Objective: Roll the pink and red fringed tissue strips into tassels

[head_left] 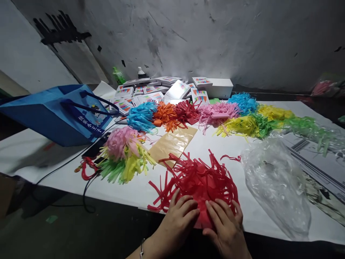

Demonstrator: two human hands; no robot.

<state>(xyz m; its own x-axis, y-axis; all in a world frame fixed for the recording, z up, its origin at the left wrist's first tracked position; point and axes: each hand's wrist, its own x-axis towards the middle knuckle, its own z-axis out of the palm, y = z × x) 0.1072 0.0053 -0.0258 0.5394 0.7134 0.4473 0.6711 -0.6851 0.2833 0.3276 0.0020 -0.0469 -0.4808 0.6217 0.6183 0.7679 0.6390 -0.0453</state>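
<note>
At the near edge of the table (132, 192), the left hand (184, 210) rests curled fingers on red fringed tissue paper (206, 181), any pinch hidden; the right hand (225, 221) lies spread on it. The paper looks light, limp and easily torn, best held by its unfringed middle. A clear plastic bag (277, 180) sits near its right, a tan envelope (178, 142) just beyond; tassels (165, 115) and printed boxes (199, 96) crowd the far edge.

A narrow passage of white tabletop (248, 208) runs between the red tissue-paper fringe (205, 178) and the crumpled clear plastic bag (275, 187). Farther back, a row of multicoloured paper-fringe bundles (218, 112) bars the way.
</note>
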